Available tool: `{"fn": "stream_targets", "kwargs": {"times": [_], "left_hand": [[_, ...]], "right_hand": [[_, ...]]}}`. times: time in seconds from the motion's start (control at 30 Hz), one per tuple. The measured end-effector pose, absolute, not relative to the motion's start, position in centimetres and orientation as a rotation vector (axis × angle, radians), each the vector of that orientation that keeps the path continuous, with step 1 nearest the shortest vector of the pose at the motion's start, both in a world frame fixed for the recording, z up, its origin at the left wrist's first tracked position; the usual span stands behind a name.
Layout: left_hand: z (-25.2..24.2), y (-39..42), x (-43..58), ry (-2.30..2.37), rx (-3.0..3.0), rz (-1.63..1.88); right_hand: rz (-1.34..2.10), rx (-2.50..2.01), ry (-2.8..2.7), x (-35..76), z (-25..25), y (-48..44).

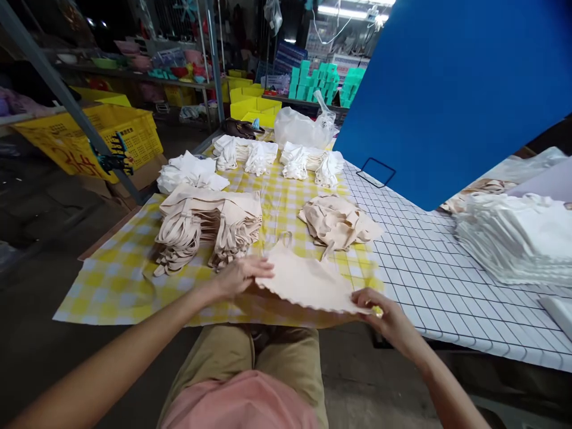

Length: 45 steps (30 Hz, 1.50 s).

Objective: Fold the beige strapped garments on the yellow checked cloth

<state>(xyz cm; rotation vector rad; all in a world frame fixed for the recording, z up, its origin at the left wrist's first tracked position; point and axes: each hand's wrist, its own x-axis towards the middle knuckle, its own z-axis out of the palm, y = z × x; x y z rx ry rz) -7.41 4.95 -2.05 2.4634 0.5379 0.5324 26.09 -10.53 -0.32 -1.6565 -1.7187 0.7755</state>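
The beige garment point(308, 280) stretched lengthwise left to right, straps point(328, 250) pointing away, between left hand point(245, 274), fingers extended, grip unclear, and right hand point(378, 308), pinching its corner.

On a yellow-and-white checked tablecloth point(120, 292), a folded beige fabric stack point(208, 207) stands left of one scallop-edged beige fabric piece point(308, 280) — a crumpled beige fabric heap point(337, 220) lies behind that piece, with folded white fabric bundles point(259, 158) farther back.

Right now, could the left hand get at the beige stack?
Probably yes: the left hand is close to the beige stack, with nothing visible between them, though it is touching the outspread cloth.
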Motion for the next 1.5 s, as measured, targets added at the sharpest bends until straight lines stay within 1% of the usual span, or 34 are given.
{"fn": "stream_targets", "kwargs": {"times": [0.07, 0.17, 0.37, 0.5, 0.6, 0.7, 0.8, 0.93, 1.0, 1.03, 1.1, 1.17, 1.23, 1.27, 1.33, 1.43, 1.5], "left_hand": [[-4.3, 3.5, -8.3, 0.497, 2.544, 0.425], [-5.9, 2.2, -9.1, 0.488, 2.631, 0.388], [-5.9, 0.8, -9.2, 0.454, 2.844, 0.479], [-5.9, 0.2, -8.6, 0.638, 2.898, 0.478], [-6.3, 0.0, -8.0, 0.650, 2.908, 0.442], [-6.5, -0.2, -7.1, 0.532, 2.876, 0.525], [-5.5, -0.3, -6.2, 0.457, 2.677, 0.644], [-2.1, 0.7, -5.6, 0.698, 2.229, 0.752], [-0.7, 1.3, -5.6, 0.785, 2.168, 0.819], [-0.5, 1.3, -5.7, 0.757, 2.224, 0.845], [-1.3, 0.8, -6.0, 0.569, 2.456, 0.841], [-3.7, -0.5, -6.1, 0.289, 2.718, 0.716], [-6.6, -2.4, -5.9, 0.140, 2.855, 0.573], [-7.9, -3.3, -5.5, 0.134, 2.881, 0.501], [-9.8, -5.1, -4.5, 0.283, 2.852, 0.459], [-10.6, -7.5, -2.5, 0.515, 2.643, 0.541], [-10.5, -8.8, -1.5, 0.560, 2.455, 0.609]], "right_hand": [[0.790, -1.665, -1.745, 25.7, -2.3, -12.1], [0.711, -1.675, -1.756, 25.4, -3.6, -13.4], [0.445, -1.771, -1.882, 25.1, -4.2, -14.3], [0.240, -1.767, -2.007, 25.4, -5.0, -15.1], [0.196, -1.764, -2.064, 26.0, -5.5, -15.6], [0.241, -1.755, -2.065, 26.1, -5.4, -16.1], [0.384, -1.763, -1.938, 25.7, -4.2, -16.4], [0.565, -1.729, -1.599, 25.2, -0.4, -15.5], [0.588, -1.687, -1.494, 25.1, 1.6, -14.4], [0.587, -1.674, -1.471, 25.1, 2.4, -13.8], [0.580, -1.681, -1.471, 24.8, 3.5, -12.6], [0.589, -1.712, -1.502, 24.5, 4.0, -11.5], [0.599, -1.728, -1.539, 23.9, 4.4, -10.8], [0.589, -1.727, -1.559, 23.6, 4.7, -10.5], [0.525, -1.723, -1.603, 22.8, 5.8, -10.1], [0.395, -1.718, -1.684, 21.0, 8.6, -9.5], [0.322, -1.702, -1.730, 19.5, 10.9, -9.0]]}}
